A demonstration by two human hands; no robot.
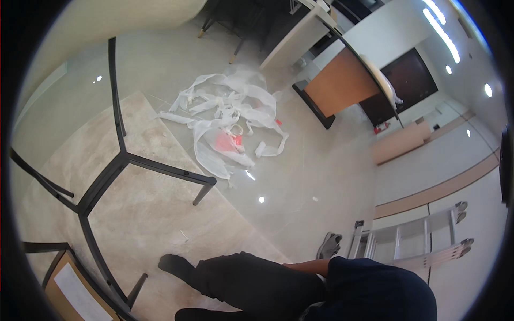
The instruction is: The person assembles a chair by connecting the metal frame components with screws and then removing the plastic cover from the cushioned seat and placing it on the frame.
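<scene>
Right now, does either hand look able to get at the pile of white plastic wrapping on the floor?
Probably not: the white plastic wrapping lies well away across bare floor, and neither hand shows clearly; only a forearm close to the body.

- We wear a dark navy top (375, 283) with short sleeves.
- Our legs are in black trousers (251, 283).
- A black sock (170, 263) covers our foot at the near left.

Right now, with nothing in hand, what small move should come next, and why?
Probably a step forward onto the rug to bring the hands to the black frame. Neither hand shows, only a bare forearm by the bent leg, and the frame is the nearest thing. The loose white wrapping lies farther off on the glossy floor.
</scene>
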